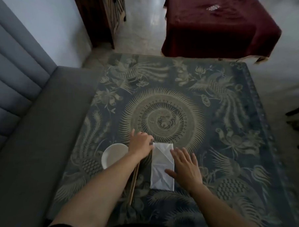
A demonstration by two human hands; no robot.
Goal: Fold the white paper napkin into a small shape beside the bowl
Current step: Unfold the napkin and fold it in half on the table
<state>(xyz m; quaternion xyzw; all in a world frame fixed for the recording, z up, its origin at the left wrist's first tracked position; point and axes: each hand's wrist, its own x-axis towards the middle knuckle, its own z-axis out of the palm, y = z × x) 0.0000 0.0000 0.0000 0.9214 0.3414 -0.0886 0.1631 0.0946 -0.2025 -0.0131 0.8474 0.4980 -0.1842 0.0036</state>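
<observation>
- Flat on the dark blue patterned desk (230, 117) lies the white paper napkin (161, 167), folded to a long narrow rectangle with creases showing.
- Just left of it sit wooden chopsticks (134, 179), then the round white bowl (113, 154).
- At the napkin's far left corner, the left hand (140, 144) pinches the paper.
- On its right edge, the right hand (184, 168) rests flat, fingers spread, grasping nothing.
</observation>
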